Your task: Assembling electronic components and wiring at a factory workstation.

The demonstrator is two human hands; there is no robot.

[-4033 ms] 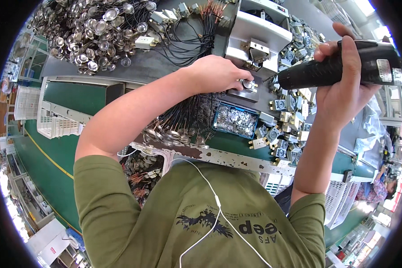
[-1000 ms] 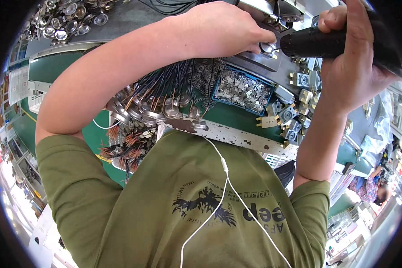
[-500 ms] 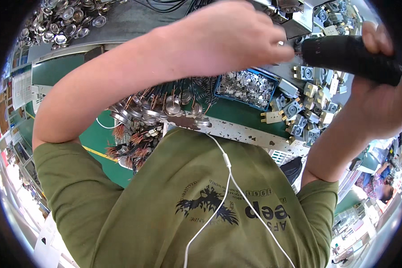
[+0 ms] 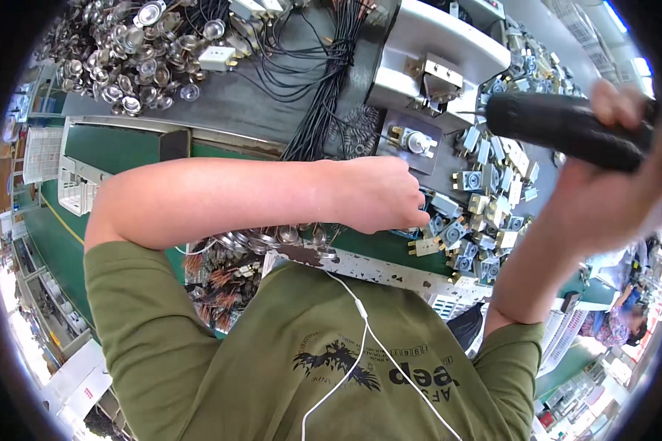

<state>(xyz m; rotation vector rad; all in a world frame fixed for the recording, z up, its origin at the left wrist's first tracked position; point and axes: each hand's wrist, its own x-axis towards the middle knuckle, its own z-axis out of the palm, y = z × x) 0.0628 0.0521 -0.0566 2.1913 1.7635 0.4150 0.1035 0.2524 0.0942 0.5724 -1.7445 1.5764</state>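
A black electric screwdriver [image 4: 563, 125] lies across my right hand [image 4: 603, 202], whose fingers wrap round it. Its thin bit points left, toward the metal fixture on the bench. My left hand [image 4: 382, 195] is lowered over the blue tray of small metal pieces, which it mostly covers. The left fingers are curled in, and whatever they hold is hidden. Just beyond that hand, a small assembly with a round metal top [image 4: 417, 142] sits on a dark metal plate [image 4: 438, 156]. To its right are several small switch-like parts with white blocks [image 4: 478, 202].
A grey machine with a bracket [image 4: 443, 73] stands at the back. Black cables [image 4: 320, 110] lie in a bundle at centre. Round metal caps [image 4: 129, 59] are heaped at the far left. More caps and copper-ended wires [image 4: 224, 283] hang near the worn bench edge [image 4: 375, 268].
My left hand has come away from the screwdriver tip, back toward me and over the tray. The view has shifted, showing more of the bench. The right hand still holds the screwdriver.
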